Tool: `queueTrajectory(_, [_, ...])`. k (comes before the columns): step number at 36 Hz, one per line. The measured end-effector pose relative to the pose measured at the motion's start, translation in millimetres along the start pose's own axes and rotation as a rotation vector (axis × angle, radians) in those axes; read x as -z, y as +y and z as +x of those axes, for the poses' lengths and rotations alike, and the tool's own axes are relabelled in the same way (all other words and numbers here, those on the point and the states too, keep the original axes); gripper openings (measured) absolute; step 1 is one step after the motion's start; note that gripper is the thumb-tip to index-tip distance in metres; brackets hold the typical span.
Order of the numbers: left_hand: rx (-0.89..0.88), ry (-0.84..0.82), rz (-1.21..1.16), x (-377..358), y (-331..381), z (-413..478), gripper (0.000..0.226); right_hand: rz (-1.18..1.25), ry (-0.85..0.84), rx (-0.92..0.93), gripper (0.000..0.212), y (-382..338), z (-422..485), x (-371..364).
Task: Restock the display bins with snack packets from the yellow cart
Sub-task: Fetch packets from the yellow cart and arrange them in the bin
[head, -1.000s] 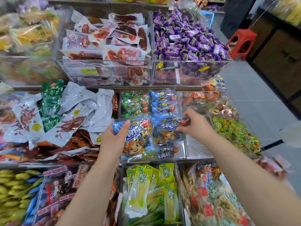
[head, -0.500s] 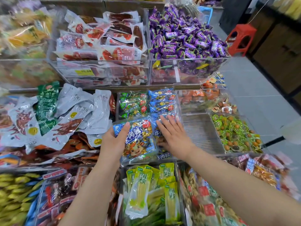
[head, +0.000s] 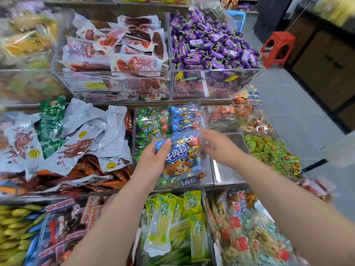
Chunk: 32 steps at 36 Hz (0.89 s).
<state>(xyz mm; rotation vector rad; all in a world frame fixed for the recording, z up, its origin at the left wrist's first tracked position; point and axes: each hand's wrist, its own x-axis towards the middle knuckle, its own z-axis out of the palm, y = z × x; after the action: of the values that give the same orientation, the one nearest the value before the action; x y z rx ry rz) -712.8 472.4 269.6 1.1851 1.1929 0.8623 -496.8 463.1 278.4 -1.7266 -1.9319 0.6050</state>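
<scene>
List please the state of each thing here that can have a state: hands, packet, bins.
Left hand: grip on the blue beef-cube packet's left edge.
Right hand: blurred, at the packet's right edge.
Blue beef-cube packet: lifted over its bin.
Purple-candy clear bin: heaped full.
Clear bin right of the packet: bare floor showing.

Bright, even indoor light with soft, faint shadows. White glare streaks the clear bin fronts [head: 123, 83] and shiny wrappers. Left and bottom-left edges are smeared by motion blur; the right hand [head: 217, 148] is blurred. Wide-angle distortion bends the shelf lines.
</scene>
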Motion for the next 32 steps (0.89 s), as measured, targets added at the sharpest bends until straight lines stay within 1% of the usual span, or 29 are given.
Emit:
queueTrajectory(2, [-0.025, -0.007, 0.039, -12, 1, 1, 0.015, 0.388, 0.261, -0.240, 0.036, -9, -8, 24])
queueTrajectory(3, [-0.046, -0.009, 0.070, -18, 1, 1, 0.015, 0.561, 0.345, -0.282, 0.035, -11, -11, 33])
queueTrajectory(4, [-0.064, -0.020, 0.106, -25, 1, 1, 0.016, 0.657, 0.366, -0.276, 0.030, -14, -15, 39])
queueTrajectory(5, [-0.072, -0.042, 0.132, -32, 1, 1, 0.017, 0.641, 0.308, -0.235, 0.028, -18, -18, 43])
queueTrajectory(6, [-0.072, -0.068, 0.150, -39, 1, 1, 0.018, 0.568, 0.195, -0.189, 0.034, -22, -21, 45])
queueTrajectory(8, [-0.079, -0.105, 0.195, -48, 1, 1, 0.019, 0.350, -0.033, -0.134, 0.057, -23, -24, 38])
queueTrajectory(9, [-0.085, -0.111, 0.232, -51, 2, 1, 0.017, 0.234, -0.088, -0.126, 0.061, -22, -24, 33])
queueTrajectory(10, [-0.091, -0.106, 0.270, -51, 1, 1, 0.013, 0.146, -0.101, -0.132, 0.056, -19, -23, 26])
queueTrajectory(11, [-0.106, -0.090, 0.309, -49, 0, 1, 0.015, 0.096, -0.090, -0.136, 0.048, -16, -22, 21])
queueTrajectory(12, [-0.150, -0.061, 0.365, -45, 0, 0, 0.025, 0.073, -0.072, -0.129, 0.040, -14, -21, 17])
queueTrajectory(14, [-0.352, -0.009, 0.543, -34, -2, -1, 0.051, 0.055, -0.026, -0.110, 0.032, -8, -19, 14])
queueTrajectory(15, [-0.458, -0.042, 0.648, -29, -4, -1, 0.065, 0.060, -0.006, -0.095, 0.030, -7, -19, 13])
queueTrajectory(16, [-0.521, -0.113, 0.757, -24, -6, -1, 0.078, 0.052, 0.006, -0.081, 0.029, -7, -17, 14])
queueTrajectory(17, [-0.533, -0.198, 0.858, -19, -9, -2, 0.089, 0.031, 0.005, -0.071, 0.029, -7, -15, 14])
queueTrajectory(19, [-0.466, -0.333, 1.019, -10, -17, 0, 0.101, 0.001, -0.021, -0.080, 0.025, -6, -12, 19])
queueTrajectory(21, [-0.457, -0.361, 1.167, -1, -29, 0, 0.100, 0.060, -0.022, -0.130, 0.021, -2, -11, 28])
queueTrajectory(23, [-0.475, -0.335, 1.316, 9, -40, 1, 0.095, 0.124, 0.000, -0.169, 0.022, 2, -12, 35])
queueTrajectory(25, [-0.492, -0.308, 1.435, 15, -48, 1, 0.093, 0.104, -0.008, -0.175, 0.018, 3, -12, 33])
queueTrajectory(26, [-0.497, -0.295, 1.467, 18, -50, 2, 0.092, 0.058, -0.025, -0.163, 0.018, 2, -12, 29])
queueTrajectory(29, [-0.499, -0.258, 1.529, 23, -49, 5, 0.093, -0.068, -0.040, -0.102, 0.027, 0, -11, 19])
queueTrajectory(31, [-0.486, -0.268, 1.513, 23, -46, 6, 0.097, -0.049, -0.005, -0.117, 0.028, 3, -12, 22])
queueTrajectory(32, [-0.464, -0.273, 1.457, 23, -45, 6, 0.099, -0.029, 0.009, -0.141, 0.027, 5, -12, 25])
